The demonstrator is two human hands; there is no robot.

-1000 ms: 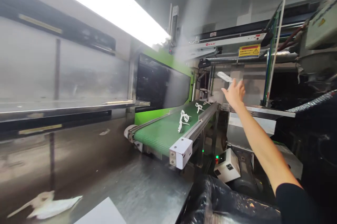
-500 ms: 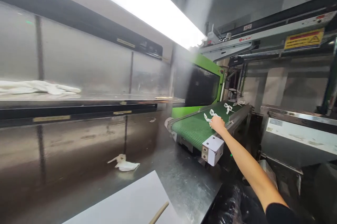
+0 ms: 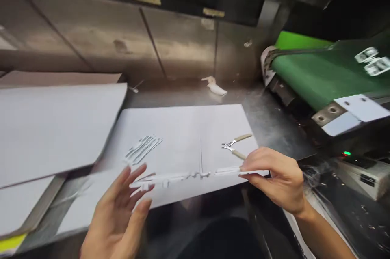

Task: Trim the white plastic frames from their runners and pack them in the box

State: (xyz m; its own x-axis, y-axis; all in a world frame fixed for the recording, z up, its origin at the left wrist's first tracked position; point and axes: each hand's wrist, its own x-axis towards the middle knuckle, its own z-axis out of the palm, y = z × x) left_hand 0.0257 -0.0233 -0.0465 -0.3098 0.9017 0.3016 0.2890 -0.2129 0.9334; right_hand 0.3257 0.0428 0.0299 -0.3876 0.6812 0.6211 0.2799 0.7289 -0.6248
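My right hand (image 3: pixel 278 180) pinches the right end of a long white plastic moulded piece (image 3: pixel 195 176) and holds it level over a white sheet (image 3: pixel 183 129) on the steel bench. My left hand (image 3: pixel 120 212) is at the piece's left end, fingers spread, their tips touching it. A bundle of thin white strips (image 3: pixel 142 148) lies on the sheet beyond my left hand. Small cutting pliers (image 3: pixel 234 145) with tan handles lie on the sheet just beyond my right hand.
A green conveyor belt (image 3: pixel 319 76) with white moulded parts (image 3: pixel 373 60) on it ends at the right. Large white boards (image 3: pixel 55 125) are stacked at the left. A crumpled white rag (image 3: pixel 215 85) lies by the steel back wall. A black bag sits low right.
My right hand reached onto the conveyor, took a white part and brought it back over the sheet. My view swung down and left to the bench, and my left hand came in.
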